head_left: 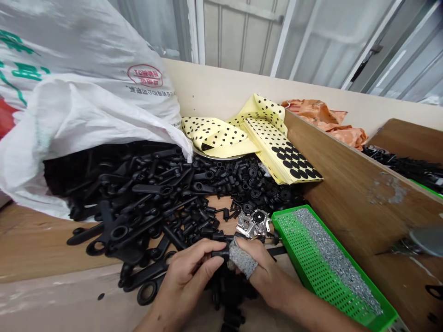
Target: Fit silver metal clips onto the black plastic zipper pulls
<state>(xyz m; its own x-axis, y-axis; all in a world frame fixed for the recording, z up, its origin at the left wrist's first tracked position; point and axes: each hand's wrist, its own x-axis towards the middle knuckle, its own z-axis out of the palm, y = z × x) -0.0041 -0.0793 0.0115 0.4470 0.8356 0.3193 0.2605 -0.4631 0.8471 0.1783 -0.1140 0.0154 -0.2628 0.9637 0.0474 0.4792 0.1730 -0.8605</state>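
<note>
Between the fingertips of my left hand (195,267) is a small black plastic part (220,253), pinched by thumb and forefinger. My right hand (259,267) closes on the other end of that part, and a grey wrap (243,259) covers one of its fingers. What lies inside the right fingers is partly hidden. Beyond my hands, a heap of black plastic arms with ring ends (152,189) spreads over the table. Small silver metal pieces (246,226) lie just past my right hand. Below my hands, more dark parts (232,304) have gathered.
A green perforated tray (294,272) with tiny metal pieces stands at the right, beside a wooden divider (342,175). Yellow sheets with black dots (277,152) lie behind the heap. A large white sack (86,106) opens at the left. Orange bags (321,120) lie beyond the divider.
</note>
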